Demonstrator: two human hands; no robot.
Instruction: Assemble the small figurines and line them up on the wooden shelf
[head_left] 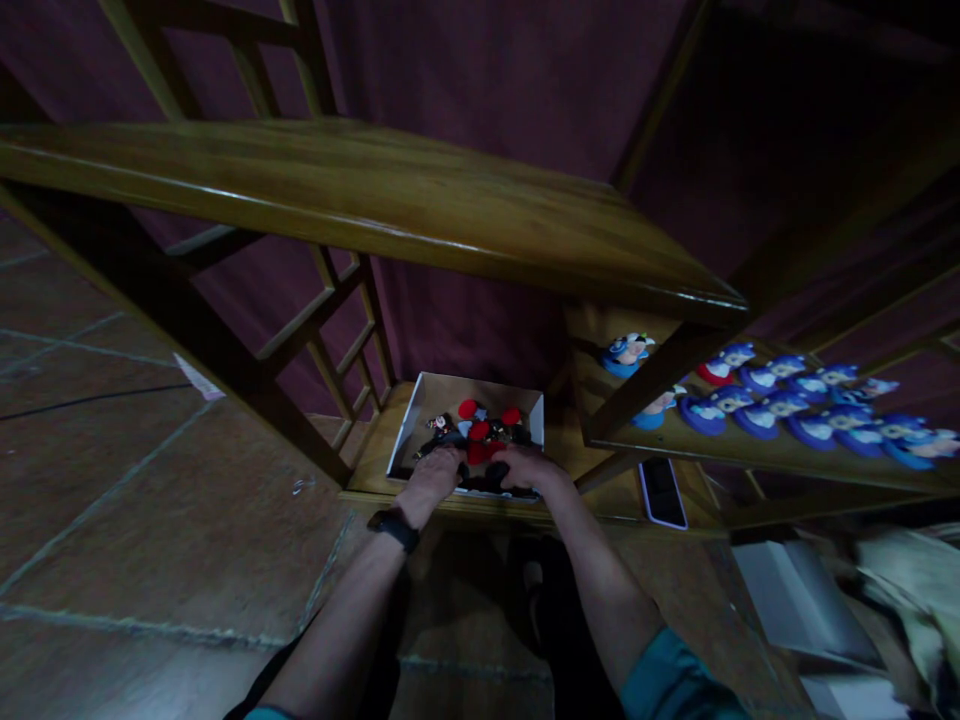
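A shallow white-rimmed cardboard box [405,430] sits on the low wooden shelf in front of me. Inside lie several small figurines [439,424] in black, with red round parts [468,409]. My left hand [433,474], a dark watch on its wrist, reaches over the front rim, fingers closed around a dark figurine at the left. From the right, my right hand [523,469] comes in with its thumb and fingers bent round a black and red figurine. Dim light and the hands themselves hide most of what each one grips.
A thick wooden upper shelf [360,190] overhangs the box. Blue and purple figurines [780,405] stand in rows on a raised shelf at right. A phone [663,492] lies below them. White boxes [802,600] rest on the floor at lower right.
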